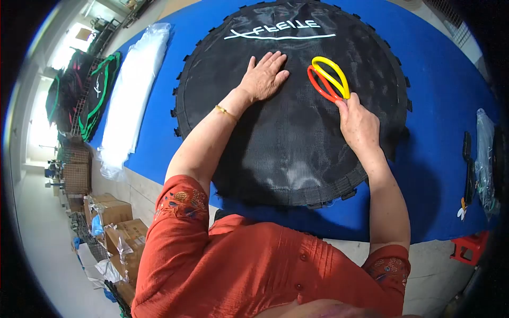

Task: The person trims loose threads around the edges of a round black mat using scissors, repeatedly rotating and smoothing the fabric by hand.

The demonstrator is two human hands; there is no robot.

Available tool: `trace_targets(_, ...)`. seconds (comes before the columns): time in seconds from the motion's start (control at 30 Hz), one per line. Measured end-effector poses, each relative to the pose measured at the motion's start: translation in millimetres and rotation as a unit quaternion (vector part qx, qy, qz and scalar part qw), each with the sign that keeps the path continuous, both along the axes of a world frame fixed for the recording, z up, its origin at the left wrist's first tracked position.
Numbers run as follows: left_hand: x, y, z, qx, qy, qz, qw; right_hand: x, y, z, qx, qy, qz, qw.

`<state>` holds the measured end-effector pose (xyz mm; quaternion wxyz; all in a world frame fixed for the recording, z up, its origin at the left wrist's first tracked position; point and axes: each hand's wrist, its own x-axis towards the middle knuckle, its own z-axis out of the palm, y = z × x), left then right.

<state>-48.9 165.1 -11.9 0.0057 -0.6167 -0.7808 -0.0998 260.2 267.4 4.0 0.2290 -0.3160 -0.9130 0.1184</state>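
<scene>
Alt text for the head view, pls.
A person's right hand holds scissors, red and yellow handles pointing away, over a round black mesh panel on a blue table; the left hand lies flat on the panel.

White lettering [280, 30] on black mat [275, 132], not clearly legible

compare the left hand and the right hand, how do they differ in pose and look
The left hand lies flat, fingers extended, on the black round piece; the right hand is closed around scissors with red and yellow handles. The left wrist wears a gold-coloured bracelet; no bracelet shows on the right wrist. Both hands are gloveless.
</scene>
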Motion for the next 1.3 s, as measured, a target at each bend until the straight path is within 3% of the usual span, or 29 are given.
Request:
trace_targets(0.63,-30,71,-15,0.027,0.050,0.105,0.993,-3,-5,4,-0.021,-0.017,-0.023,0.999)
trace_targets(0.83,7,24,-26,0.083,0.031,0.025,0.996,-6,3,-5,-0.008,0.006,-0.043,0.999)
trace_targets(1.1,119,-91,-1,0.060,0.043,-0.092,0.993,-2,10,-12,0.038,0.007,-0.041,0.998)
trace_targets(1.3,187,-159,26,-0.068,-0.060,-0.199,0.976,-1,2,5,0.007,-0.010,-0.055,0.998)
